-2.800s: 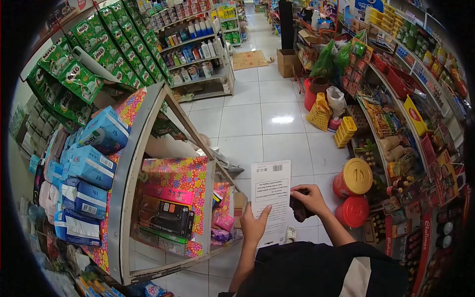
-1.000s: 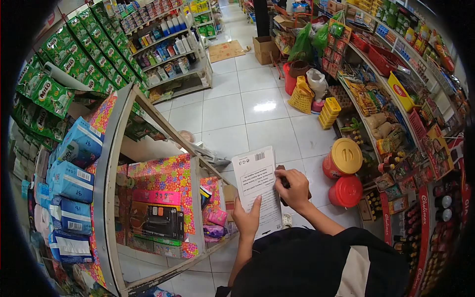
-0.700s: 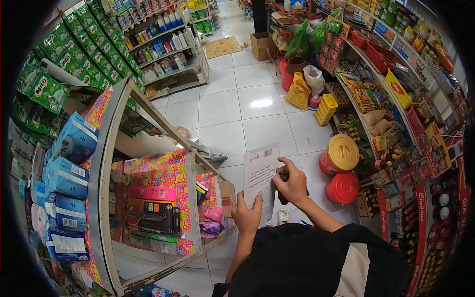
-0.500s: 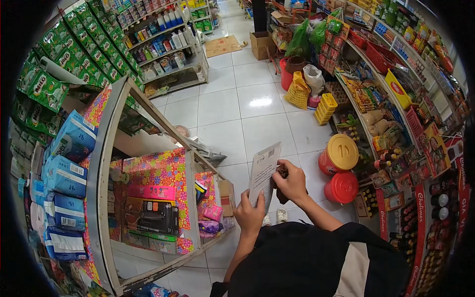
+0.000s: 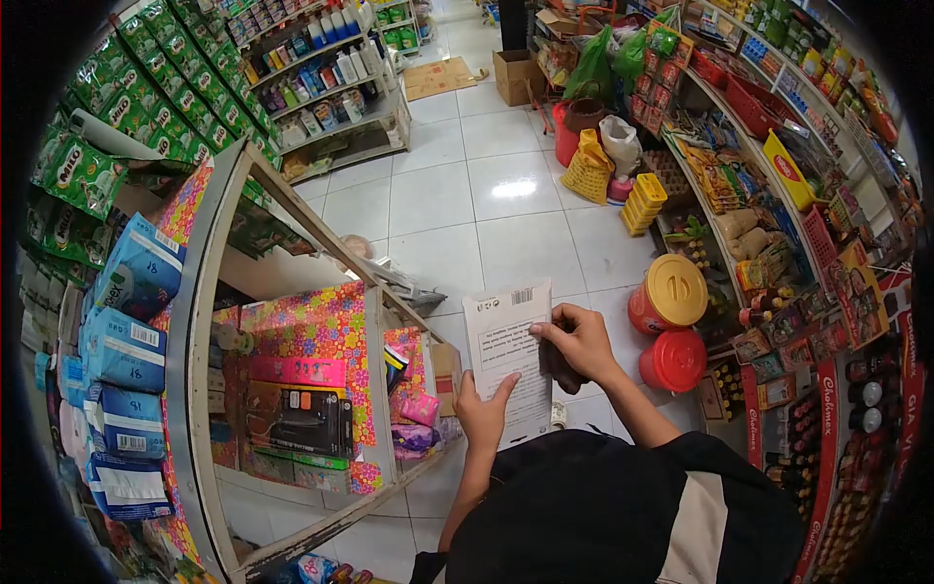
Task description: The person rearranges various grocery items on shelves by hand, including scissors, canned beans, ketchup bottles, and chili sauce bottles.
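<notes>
A flat white card package [image 5: 506,336], printed with lines of text and a barcode at its top edge, is held up in front of my body, its printed side towards me. My left hand [image 5: 484,404] grips its lower left edge, thumb lying across the text. On the right edge, my right hand [image 5: 576,348] pinches the card between thumb and fingers. A dark brown object [image 5: 562,374] shows under my right hand, beside the card; I cannot tell what it is.
Left of me stands a glass display case [image 5: 209,389] holding black-carded goods [image 5: 302,419] and pink packs, with blue packs [image 5: 131,346] on top. Red buckets [image 5: 673,360] stand on the tiled floor [image 5: 516,243] at right, before shelves of sauces and packets. Farther off lies flattened cardboard [image 5: 440,78].
The package has turned from a steep angle so its printed back now faces me broadly. My left hand has shifted slightly left, and my right hand has moved a little up and right.
</notes>
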Demonstrator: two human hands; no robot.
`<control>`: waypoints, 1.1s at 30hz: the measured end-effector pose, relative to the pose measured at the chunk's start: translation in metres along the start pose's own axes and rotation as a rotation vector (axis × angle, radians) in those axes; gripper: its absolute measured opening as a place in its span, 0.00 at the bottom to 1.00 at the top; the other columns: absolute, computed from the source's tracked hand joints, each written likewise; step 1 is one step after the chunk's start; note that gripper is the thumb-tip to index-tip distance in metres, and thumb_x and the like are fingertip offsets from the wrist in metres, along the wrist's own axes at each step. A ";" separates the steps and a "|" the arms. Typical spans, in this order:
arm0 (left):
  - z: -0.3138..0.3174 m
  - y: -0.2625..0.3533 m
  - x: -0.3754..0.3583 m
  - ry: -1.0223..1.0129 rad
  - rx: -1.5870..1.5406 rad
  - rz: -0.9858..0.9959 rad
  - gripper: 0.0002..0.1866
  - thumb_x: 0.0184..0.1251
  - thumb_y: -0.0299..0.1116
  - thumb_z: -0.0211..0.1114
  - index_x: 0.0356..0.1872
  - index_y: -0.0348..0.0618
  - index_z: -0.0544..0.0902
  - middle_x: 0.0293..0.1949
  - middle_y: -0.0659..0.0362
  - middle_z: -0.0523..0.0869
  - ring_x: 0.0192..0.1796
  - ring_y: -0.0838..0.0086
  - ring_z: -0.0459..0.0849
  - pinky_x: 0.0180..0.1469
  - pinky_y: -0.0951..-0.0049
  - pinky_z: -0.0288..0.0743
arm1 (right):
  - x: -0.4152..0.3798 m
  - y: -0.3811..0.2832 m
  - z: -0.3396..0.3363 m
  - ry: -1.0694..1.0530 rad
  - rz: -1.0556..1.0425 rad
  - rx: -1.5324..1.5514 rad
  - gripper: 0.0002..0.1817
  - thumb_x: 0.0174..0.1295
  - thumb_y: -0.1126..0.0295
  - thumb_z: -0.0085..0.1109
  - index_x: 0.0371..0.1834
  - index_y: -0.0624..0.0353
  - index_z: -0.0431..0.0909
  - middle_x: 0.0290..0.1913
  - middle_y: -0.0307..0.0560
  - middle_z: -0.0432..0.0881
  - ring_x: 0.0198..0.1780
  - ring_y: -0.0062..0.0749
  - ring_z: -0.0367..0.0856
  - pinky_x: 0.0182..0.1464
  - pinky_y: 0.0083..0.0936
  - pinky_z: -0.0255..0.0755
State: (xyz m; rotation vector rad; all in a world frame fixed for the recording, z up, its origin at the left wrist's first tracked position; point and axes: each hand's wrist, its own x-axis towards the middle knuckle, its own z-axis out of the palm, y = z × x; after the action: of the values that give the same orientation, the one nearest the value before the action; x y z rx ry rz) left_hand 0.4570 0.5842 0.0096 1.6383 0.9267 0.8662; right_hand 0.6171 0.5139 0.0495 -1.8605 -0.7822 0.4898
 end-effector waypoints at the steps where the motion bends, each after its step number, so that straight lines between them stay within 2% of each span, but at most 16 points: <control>1: -0.001 0.000 0.001 0.003 0.017 -0.003 0.19 0.45 0.36 0.72 0.32 0.34 0.75 0.29 0.50 0.83 0.32 0.65 0.83 0.35 0.70 0.73 | 0.000 0.000 0.001 0.008 -0.010 0.002 0.13 0.49 0.65 0.64 0.21 0.65 0.75 0.16 0.36 0.73 0.22 0.14 0.65 0.24 0.16 0.62; 9: -0.004 -0.004 0.006 -0.033 -0.065 -0.052 0.19 0.45 0.35 0.72 0.34 0.34 0.76 0.30 0.51 0.83 0.33 0.69 0.83 0.36 0.72 0.74 | 0.002 -0.008 0.001 -0.025 0.013 0.027 0.13 0.49 0.65 0.64 0.23 0.64 0.74 0.18 0.36 0.73 0.22 0.13 0.66 0.24 0.15 0.61; 12: -0.006 -0.005 0.007 -0.086 -0.104 -0.076 0.19 0.45 0.34 0.72 0.35 0.34 0.76 0.31 0.51 0.83 0.34 0.70 0.83 0.37 0.73 0.74 | 0.004 -0.010 -0.007 -0.206 0.118 0.161 0.13 0.48 0.66 0.65 0.29 0.65 0.76 0.25 0.39 0.78 0.28 0.16 0.71 0.31 0.16 0.66; 14: -0.008 -0.003 0.008 -0.134 -0.140 -0.089 0.19 0.45 0.35 0.72 0.35 0.34 0.76 0.31 0.51 0.83 0.34 0.70 0.82 0.37 0.73 0.73 | 0.007 0.001 -0.005 -0.321 0.143 0.323 0.17 0.48 0.65 0.65 0.34 0.67 0.76 0.31 0.43 0.80 0.34 0.22 0.75 0.38 0.20 0.69; 18: -0.019 0.006 0.013 -0.273 -0.063 -0.069 0.16 0.54 0.37 0.65 0.35 0.34 0.75 0.30 0.53 0.83 0.34 0.75 0.81 0.35 0.75 0.72 | 0.007 0.009 -0.009 -0.464 0.223 0.467 0.19 0.48 0.68 0.64 0.41 0.68 0.76 0.39 0.47 0.80 0.41 0.27 0.77 0.47 0.23 0.70; 23: -0.039 0.023 0.025 -0.464 -0.164 -0.163 0.15 0.67 0.38 0.51 0.38 0.32 0.75 0.29 0.56 0.81 0.32 0.82 0.77 0.33 0.80 0.69 | 0.001 0.007 -0.012 -0.433 0.239 0.609 0.16 0.50 0.72 0.63 0.41 0.69 0.76 0.39 0.48 0.80 0.41 0.26 0.77 0.47 0.24 0.70; 24: -0.042 0.031 0.026 -0.493 -0.185 -0.135 0.17 0.68 0.39 0.48 0.41 0.32 0.75 0.29 0.59 0.80 0.32 0.84 0.75 0.34 0.82 0.69 | 0.000 0.007 -0.012 -0.430 0.244 0.632 0.16 0.50 0.72 0.62 0.41 0.69 0.76 0.39 0.48 0.80 0.41 0.27 0.77 0.47 0.24 0.70; 27: -0.050 0.043 0.029 -0.607 -0.214 -0.185 0.18 0.68 0.39 0.49 0.44 0.31 0.74 0.30 0.61 0.80 0.33 0.84 0.74 0.36 0.82 0.69 | -0.002 0.013 -0.010 -0.427 0.228 0.671 0.15 0.49 0.72 0.63 0.40 0.69 0.76 0.39 0.48 0.80 0.41 0.26 0.77 0.47 0.24 0.70; 30: -0.049 0.030 0.031 -0.570 -0.315 -0.173 0.17 0.67 0.37 0.51 0.45 0.31 0.74 0.32 0.62 0.80 0.36 0.83 0.75 0.38 0.82 0.69 | -0.004 0.017 -0.015 -0.434 0.240 0.615 0.15 0.48 0.73 0.63 0.39 0.69 0.77 0.39 0.47 0.80 0.41 0.27 0.77 0.46 0.23 0.69; 33: -0.054 0.029 0.034 -0.573 -0.171 -0.214 0.17 0.65 0.37 0.54 0.45 0.31 0.75 0.33 0.61 0.81 0.39 0.82 0.76 0.40 0.81 0.69 | -0.007 0.021 -0.017 -0.414 0.255 0.524 0.15 0.48 0.73 0.64 0.39 0.68 0.77 0.38 0.47 0.80 0.40 0.26 0.77 0.45 0.23 0.69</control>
State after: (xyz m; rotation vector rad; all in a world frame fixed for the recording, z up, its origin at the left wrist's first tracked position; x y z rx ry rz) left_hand 0.4295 0.6316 0.0530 1.4871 0.5901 0.2884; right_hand 0.6294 0.4926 0.0371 -1.3825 -0.6037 1.1524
